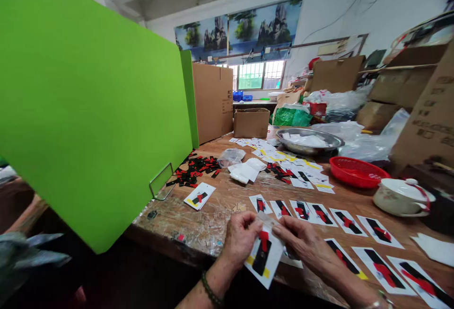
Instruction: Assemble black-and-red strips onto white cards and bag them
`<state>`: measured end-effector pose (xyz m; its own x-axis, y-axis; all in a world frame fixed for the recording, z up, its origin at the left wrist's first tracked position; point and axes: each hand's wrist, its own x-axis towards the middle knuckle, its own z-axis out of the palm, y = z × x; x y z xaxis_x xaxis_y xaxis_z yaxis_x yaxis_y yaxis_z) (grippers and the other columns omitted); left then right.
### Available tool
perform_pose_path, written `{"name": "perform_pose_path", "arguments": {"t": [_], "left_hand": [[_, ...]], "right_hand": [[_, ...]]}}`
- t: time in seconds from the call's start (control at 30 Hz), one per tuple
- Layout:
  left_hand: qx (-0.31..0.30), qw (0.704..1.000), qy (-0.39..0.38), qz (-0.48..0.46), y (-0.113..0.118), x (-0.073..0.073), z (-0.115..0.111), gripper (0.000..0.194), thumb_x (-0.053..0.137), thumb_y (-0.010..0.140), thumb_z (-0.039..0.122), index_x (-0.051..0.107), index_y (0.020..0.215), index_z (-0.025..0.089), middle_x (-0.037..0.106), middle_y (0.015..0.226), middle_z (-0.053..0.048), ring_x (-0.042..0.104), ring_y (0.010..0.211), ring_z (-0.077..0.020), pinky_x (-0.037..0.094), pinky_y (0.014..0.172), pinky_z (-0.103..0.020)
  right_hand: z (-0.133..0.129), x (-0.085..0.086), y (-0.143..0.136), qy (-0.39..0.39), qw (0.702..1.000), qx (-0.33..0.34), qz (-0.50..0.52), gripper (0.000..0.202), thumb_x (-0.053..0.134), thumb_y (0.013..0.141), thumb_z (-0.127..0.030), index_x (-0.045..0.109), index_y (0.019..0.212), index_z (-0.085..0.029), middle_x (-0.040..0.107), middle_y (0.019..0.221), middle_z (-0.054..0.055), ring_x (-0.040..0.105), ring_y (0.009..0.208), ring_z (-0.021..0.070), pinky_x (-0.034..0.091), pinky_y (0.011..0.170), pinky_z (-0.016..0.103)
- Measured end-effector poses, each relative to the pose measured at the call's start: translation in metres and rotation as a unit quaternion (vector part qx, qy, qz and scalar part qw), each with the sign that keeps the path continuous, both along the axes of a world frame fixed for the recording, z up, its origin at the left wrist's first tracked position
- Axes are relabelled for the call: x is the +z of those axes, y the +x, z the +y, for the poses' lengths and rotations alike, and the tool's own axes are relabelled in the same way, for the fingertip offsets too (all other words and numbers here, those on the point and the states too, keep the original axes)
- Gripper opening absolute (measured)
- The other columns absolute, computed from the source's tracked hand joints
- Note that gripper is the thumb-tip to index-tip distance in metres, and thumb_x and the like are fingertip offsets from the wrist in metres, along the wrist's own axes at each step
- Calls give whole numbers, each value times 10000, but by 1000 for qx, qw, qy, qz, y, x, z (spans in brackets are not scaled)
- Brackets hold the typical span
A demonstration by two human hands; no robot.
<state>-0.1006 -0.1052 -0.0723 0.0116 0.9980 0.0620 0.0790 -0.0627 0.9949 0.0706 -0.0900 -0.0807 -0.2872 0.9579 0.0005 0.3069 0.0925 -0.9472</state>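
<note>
Both hands hold a white card (271, 254) with a black strip, a red piece and yellow at its lower part. Clear plastic (266, 220) shows at the card's top edge. My left hand (239, 238) pinches the upper left corner, fingers curled. At the upper right, my right hand (301, 240) has its fingers closed on the same card and plastic. Similar cards (346, 222) lie in rows on the wooden table (209, 228), ahead and to the right. Left of them is a small stack of cards (199, 196).
A green panel (106, 110) stands at left; beyond its edge shows another person's arm (26, 214). Black and red pieces (195, 171) are heaped near white packets (247, 170). Farther right are a metal basin (331, 144), a red basket (358, 179) and a lidded white pot (399, 200).
</note>
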Motion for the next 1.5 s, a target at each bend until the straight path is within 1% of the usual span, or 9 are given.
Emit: {"name": "perform_pose_path", "arguments": {"t": [0.17, 0.37, 0.6, 0.87, 1.03, 1.13, 1.27, 1.37, 1.5], "left_hand": [[87, 989, 35, 118, -69, 1, 45, 196, 575, 757, 312, 691, 736, 155, 657, 668, -13, 576, 648, -164, 424, 609, -245], [234, 908, 39, 344, -149, 0, 112, 196, 542, 807, 255, 721, 840, 184, 727, 789, -46, 632, 738, -194, 435, 660, -264], [225, 840, 50, 491, -166, -20, 136, 323, 589, 800, 295, 696, 1075, 164, 713, 1028, -106, 639, 962, -236, 453, 848, -313], [159, 805, 44, 570, -166, -36, 118, 572, 680, 705, 394, 636, 1228, 166, 563, 1345, -154, 528, 1180, -321, 399, 991, -428], [224, 844, 140, 466, -146, -26, 117, 503, 695, 693, 308, 669, 1177, 174, 558, 1356, -170, 471, 1260, -347, 355, 1051, -499], [199, 911, 203, 300, -116, -8, 111, 534, 713, 680, 303, 653, 1203, 217, 594, 1327, -130, 489, 1265, -319, 375, 1056, -489], [62, 993, 98, 29, -67, 13, 90, 711, 792, 615, 351, 592, 1280, 197, 695, 1133, -124, 655, 1011, -275, 531, 847, -400], [3, 993, -2, -120, -38, 14, 70, 539, 802, 606, 425, 677, 1045, 137, 733, 864, -99, 668, 677, -203, 546, 568, -303], [41, 981, -40, -188, -14, -1, 54, 447, 853, 526, 410, 687, 821, 118, 708, 661, -51, 626, 542, -159, 518, 486, -251]], "right_hand": [[35, -2, -27, 38, 999, 7, -32, 284, 546, 808, -419, 654, 876, -165, 635, 719, 28, 557, 599, 154, 427, 562, 267], [111, -10, -38, 183, 965, -56, -180, 221, 514, 813, -210, 676, 950, -150, 692, 911, 85, 622, 856, 213, 455, 794, 320], [194, -44, -56, 261, 916, -107, -285, 326, 556, 751, -80, 626, 1065, -133, 639, 1104, 133, 540, 1070, 243, 403, 925, 310], [220, -54, -59, 252, 903, -129, -323, 216, 438, 879, -83, 636, 816, -140, 670, 912, 131, 591, 863, 206, 400, 758, 283], [204, -11, -49, 270, 902, -175, -288, 237, 382, 944, -195, 599, 853, -163, 670, 915, 121, 600, 842, 200, 414, 736, 293], [171, 23, -41, 214, 957, -110, -163, 198, 427, 917, -284, 526, 769, -197, 634, 730, 50, 592, 672, 170, 440, 642, 284], [118, 50, -28, 21, 998, 36, 50, 250, 483, 869, -448, 469, 793, -210, 605, 652, -7, 567, 525, 133, 463, 523, 261], [92, 52, -13, -29, 996, 48, 69, 265, 508, 845, -464, 463, 805, -206, 599, 627, -8, 572, 529, 140, 473, 527, 272], [61, 41, -1, 166, 979, -103, -51, 139, 519, 835, -302, 540, 914, -189, 648, 879, 90, 630, 789, 233, 526, 714, 413]]}}
